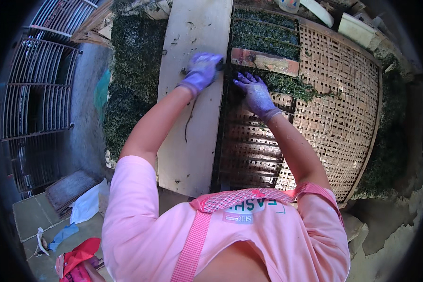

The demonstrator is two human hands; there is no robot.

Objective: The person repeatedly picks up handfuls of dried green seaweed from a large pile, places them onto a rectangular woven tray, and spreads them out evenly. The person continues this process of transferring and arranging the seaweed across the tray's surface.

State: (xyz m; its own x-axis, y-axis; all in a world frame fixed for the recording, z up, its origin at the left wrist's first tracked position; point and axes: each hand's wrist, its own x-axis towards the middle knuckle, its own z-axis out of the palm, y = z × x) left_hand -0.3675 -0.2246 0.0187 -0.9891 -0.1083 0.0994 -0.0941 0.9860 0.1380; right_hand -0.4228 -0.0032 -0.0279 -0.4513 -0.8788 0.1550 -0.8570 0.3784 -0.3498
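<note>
My left hand (203, 70), in a purple glove, is closed over the long pale board (192, 155), near its right edge. Something dark shows at its fingers, too unclear to name. My right hand (258, 96), gloved alike, reaches just right of the board with fingers stretched out. Its fingertips are at a row of wet, dark green shredded leafy stuff (286, 84). Beyond that row a reddish-brown wooden strip (268, 61) lies across, with more green rows (265, 35) behind it. Nearer me, a dark slatted frame (249, 155) shows its bars over woven bamboo.
A woven bamboo mat (338, 108) extends to the right. Heaped green stuff (131, 84) lies left of the board. Metal racks (37, 89) stand far left; a white tub (355, 30) sits at the back right. Cloths (87, 204) lie at the lower left.
</note>
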